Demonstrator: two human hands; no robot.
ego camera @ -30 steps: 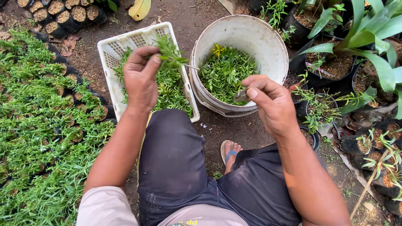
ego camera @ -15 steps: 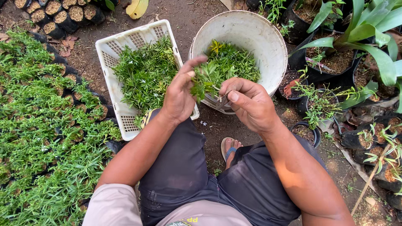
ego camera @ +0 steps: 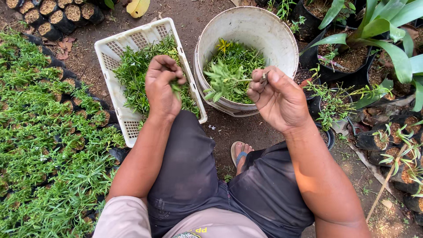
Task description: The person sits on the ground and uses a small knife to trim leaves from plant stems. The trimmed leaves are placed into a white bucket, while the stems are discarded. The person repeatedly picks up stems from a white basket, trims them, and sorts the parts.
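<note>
Far left: many small black seedling bags (ego camera: pixel 48 145) of green shoots, too many to count. One white slotted basket (ego camera: pixel 115 92) heaped with cuttings. Left hand (ego camera: pixel 161 88) above it, fingers curled shut, pinching a few leaves. One white bucket (ego camera: pixel 264 35), partly filled with cuttings. Right hand (ego camera: pixel 278 99), fingertips pinched on one leafy sprig (ego camera: pixel 225 80), narrow green leaves fanned, held over the bucket's near rim.

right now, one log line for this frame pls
left hand: pinching small green bit over crate | right hand: holding leafy sprig by stem over bucket | both hold green cuttings
</note>
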